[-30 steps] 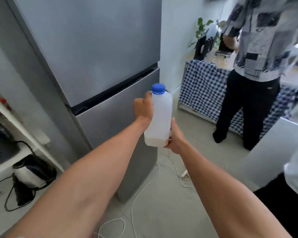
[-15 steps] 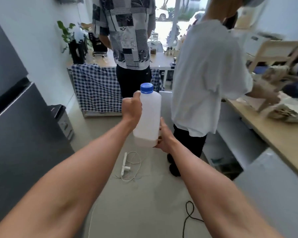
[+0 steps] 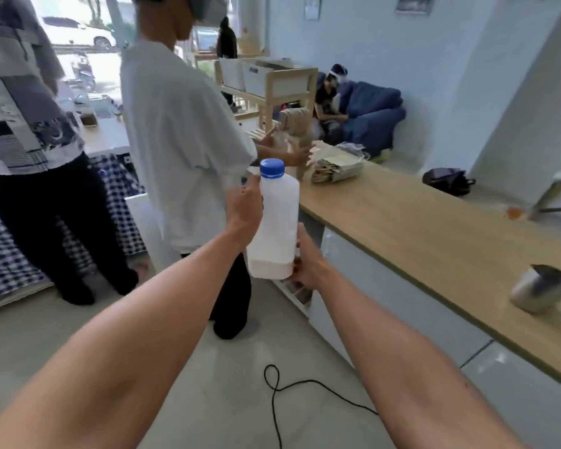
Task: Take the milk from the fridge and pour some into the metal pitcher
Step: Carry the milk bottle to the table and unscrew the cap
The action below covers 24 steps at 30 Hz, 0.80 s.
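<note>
While both hands carry it, the milk bottle (image 3: 277, 222) stays upright out in front, blue cap (image 3: 272, 167) on, only a shallow layer of milk at the base. Left hand (image 3: 245, 207) wraps the upper body with fingers clamped on the far side; right hand (image 3: 308, 264) cups the bottom corner, fingers closed under the base. Metal pitcher (image 3: 540, 288) sits on the wooden desk (image 3: 418, 228), well to the right of the bottle and blurred; can't tell how it is oriented or whether it's empty. A person in a white shirt (image 3: 175, 140) stands just behind the bottle, at the desk's far end. Black cable (image 3: 282, 393) lies on the floor below the bottle.

Step in hand, as judged: carrying the bottle to the pitcher. To do it well: keep the bottle vertical, swing right toward the pitcher, stay clear of the person and step over the cable. Near the pitcher, free one hand to unscrew the cap before tilting. With so little milk, the tilt will probably need to be steep; pour slowly over the pitcher mouth.
</note>
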Each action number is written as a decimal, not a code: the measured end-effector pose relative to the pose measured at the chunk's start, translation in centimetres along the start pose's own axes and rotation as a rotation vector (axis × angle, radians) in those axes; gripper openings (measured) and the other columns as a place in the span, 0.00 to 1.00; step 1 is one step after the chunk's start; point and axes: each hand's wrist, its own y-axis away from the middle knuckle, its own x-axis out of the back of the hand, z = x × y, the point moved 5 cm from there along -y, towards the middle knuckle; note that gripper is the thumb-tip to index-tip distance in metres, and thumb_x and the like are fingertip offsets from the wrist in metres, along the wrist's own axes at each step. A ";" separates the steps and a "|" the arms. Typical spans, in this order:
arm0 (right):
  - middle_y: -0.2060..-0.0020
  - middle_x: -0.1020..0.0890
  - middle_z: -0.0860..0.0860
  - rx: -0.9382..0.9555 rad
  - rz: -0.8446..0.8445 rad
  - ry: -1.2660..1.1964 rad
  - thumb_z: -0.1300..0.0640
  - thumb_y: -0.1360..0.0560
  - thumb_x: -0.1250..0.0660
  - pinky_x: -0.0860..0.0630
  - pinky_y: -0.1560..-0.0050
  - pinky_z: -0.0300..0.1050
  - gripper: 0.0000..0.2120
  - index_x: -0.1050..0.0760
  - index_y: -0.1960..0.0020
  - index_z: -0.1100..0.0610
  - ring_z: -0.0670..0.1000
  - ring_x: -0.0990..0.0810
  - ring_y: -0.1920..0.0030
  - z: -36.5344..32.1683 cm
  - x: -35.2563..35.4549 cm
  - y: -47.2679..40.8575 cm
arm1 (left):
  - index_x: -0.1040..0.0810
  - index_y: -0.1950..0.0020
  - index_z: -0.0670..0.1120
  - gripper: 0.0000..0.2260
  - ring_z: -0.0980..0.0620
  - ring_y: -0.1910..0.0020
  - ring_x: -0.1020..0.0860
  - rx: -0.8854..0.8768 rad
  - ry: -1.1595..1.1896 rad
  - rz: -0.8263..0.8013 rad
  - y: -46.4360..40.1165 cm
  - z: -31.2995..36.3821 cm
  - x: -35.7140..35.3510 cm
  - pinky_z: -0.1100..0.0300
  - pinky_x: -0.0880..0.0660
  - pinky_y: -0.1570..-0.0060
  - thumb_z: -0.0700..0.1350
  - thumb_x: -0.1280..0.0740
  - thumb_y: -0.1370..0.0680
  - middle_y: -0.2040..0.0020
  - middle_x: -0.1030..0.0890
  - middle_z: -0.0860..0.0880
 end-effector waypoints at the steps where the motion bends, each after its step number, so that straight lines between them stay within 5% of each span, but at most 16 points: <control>1: 0.55 0.14 0.53 0.010 0.022 -0.003 0.30 0.22 0.41 0.18 0.57 0.53 0.24 0.21 0.49 0.50 0.56 0.16 0.52 -0.9 2.4 0.2 | 0.29 0.74 0.48 0.21 0.50 0.75 0.33 -0.002 0.001 -0.029 0.4 -0.1 -2.6 0.58 0.38 0.71 0.52 0.36 0.21 0.79 0.30 0.53; 3: 0.52 0.14 0.54 0.042 0.068 -0.002 0.30 0.27 0.36 0.17 0.50 0.57 0.23 0.22 0.48 0.48 0.56 0.16 0.51 -2.6 7.2 0.7 | 0.29 0.72 0.48 0.20 0.51 0.75 0.33 0.000 0.015 -0.088 1.1 -0.6 -7.7 0.58 0.37 0.72 0.51 0.36 0.21 0.78 0.30 0.54; 6: 0.57 0.12 0.51 0.054 0.139 -0.011 0.29 0.42 0.32 0.16 0.54 0.54 0.30 0.21 0.49 0.47 0.55 0.15 0.54 -4.3 14.4 1.3 | 0.29 0.70 0.47 0.20 0.52 0.77 0.33 0.015 0.031 -0.187 2.7 -1.7 -15.3 0.61 0.38 0.74 0.49 0.36 0.19 0.78 0.30 0.53; 11: 0.47 0.16 0.52 0.077 0.264 -0.032 0.29 0.31 0.38 0.17 0.52 0.57 0.27 0.22 0.43 0.47 0.57 0.18 0.46 -6.2 26.0 2.4 | 0.33 0.71 0.48 0.20 0.53 0.79 0.36 0.035 0.033 -0.321 6.1 -3.4 -26.6 0.64 0.40 0.77 0.54 0.36 0.22 0.77 0.32 0.51; 18: 0.47 0.16 0.51 0.082 0.372 -0.212 0.30 0.30 0.34 0.20 0.42 0.60 0.26 0.21 0.44 0.50 0.59 0.18 0.43 -6.5 38.9 5.0 | 0.37 0.80 0.51 0.24 0.52 0.79 0.39 0.077 0.015 -0.489 11.8 -5.9 -39.1 0.60 0.42 0.75 0.57 0.35 0.27 0.77 0.35 0.52; 24: 0.53 0.12 0.53 0.111 0.473 -0.329 0.30 0.30 0.35 0.18 0.46 0.61 0.26 0.21 0.45 0.50 0.60 0.16 0.46 -6.1 45.7 7.0 | 0.38 0.82 0.51 0.24 0.52 0.77 0.40 0.100 -0.027 -0.610 15.6 -7.1 -46.0 0.57 0.42 0.72 0.58 0.36 0.29 0.77 0.36 0.53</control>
